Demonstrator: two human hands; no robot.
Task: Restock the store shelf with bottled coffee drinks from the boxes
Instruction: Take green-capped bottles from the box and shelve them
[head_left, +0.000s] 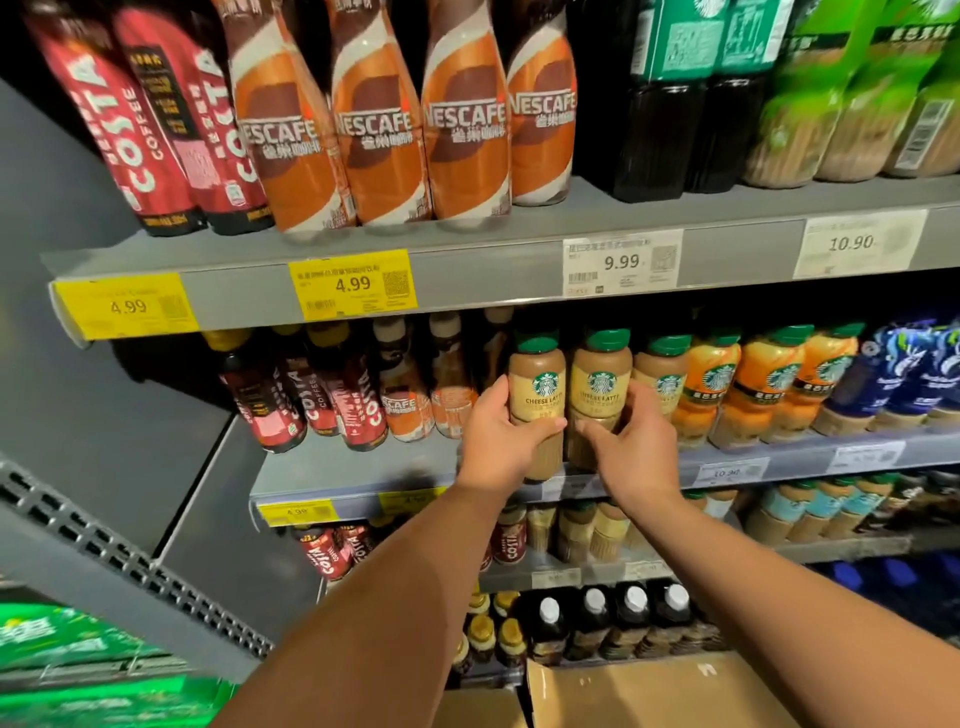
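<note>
Two beige Starbucks cheese latte bottles with green caps stand side by side at the front of the middle shelf (363, 467). My left hand (501, 431) grips the left bottle (536, 384) around its lower half. My right hand (636, 441) curls around the lower part of the right bottle (600, 382), thumb across its front. A third bottle of the same kind (665, 379) stands just to the right. An open cardboard box (649, 691) sits low at the bottom centre, below my forearms.
Orange Starbucks bottles (763, 384) and blue bottles (904, 374) fill the middle shelf to the right; Costa (311, 400) and Nescafe bottles (410, 400) stand to the left. The top shelf (467, 270) holds large Nescafe and Costa bottles. Lower shelves hold more drinks.
</note>
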